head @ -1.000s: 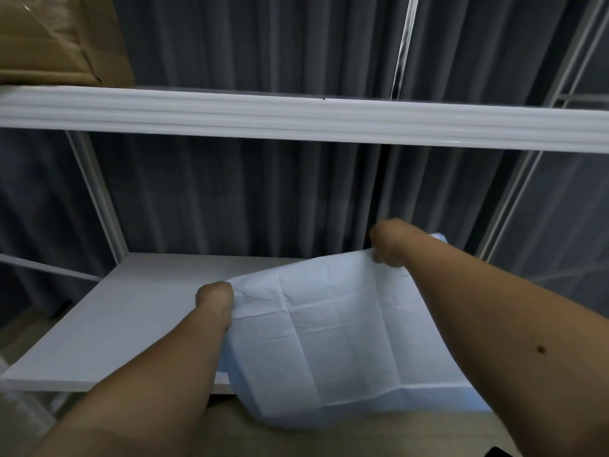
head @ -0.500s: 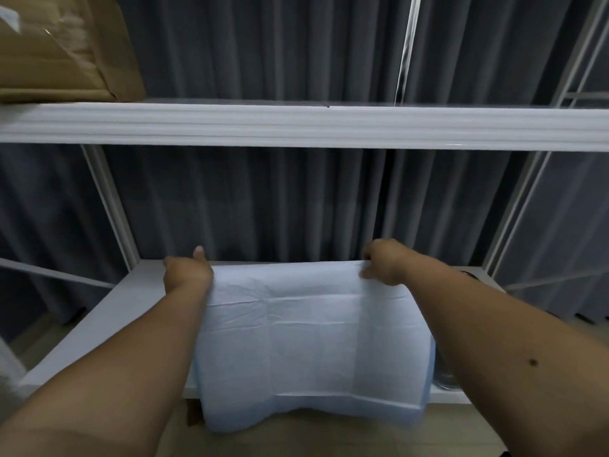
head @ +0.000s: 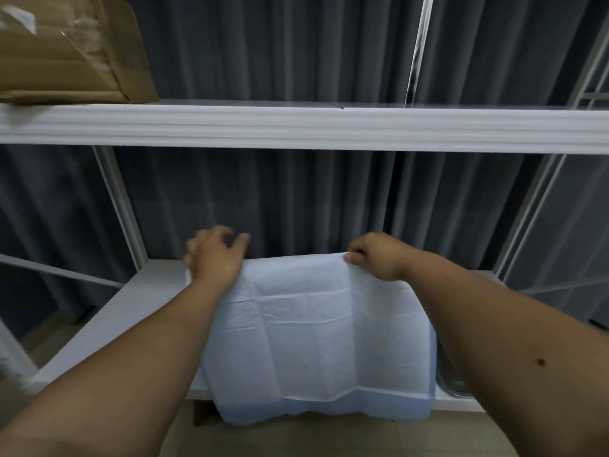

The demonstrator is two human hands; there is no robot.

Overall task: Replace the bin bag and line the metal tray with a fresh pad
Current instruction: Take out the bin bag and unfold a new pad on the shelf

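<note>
A pale blue-and-white pad (head: 316, 338) lies spread over the lower white shelf (head: 108, 324), its near edge hanging over the shelf front. My right hand (head: 375, 258) pinches the pad's far right corner. My left hand (head: 214, 255) is at the far left corner with fingers spread and blurred; it holds nothing that I can see. A sliver of the metal tray (head: 449, 380) shows under the pad's right side, mostly hidden by the pad and my right forearm.
An upper white shelf (head: 296, 127) crosses the view, with a cardboard box (head: 66, 51) on its left end. Dark grey curtains (head: 296, 199) hang behind the white rack posts. Wooden floor shows below the shelf front.
Both hands pushed the pad farther back over the shelf. My left hand has let go of its corner and its fingers have spread; my right hand keeps its pinch.
</note>
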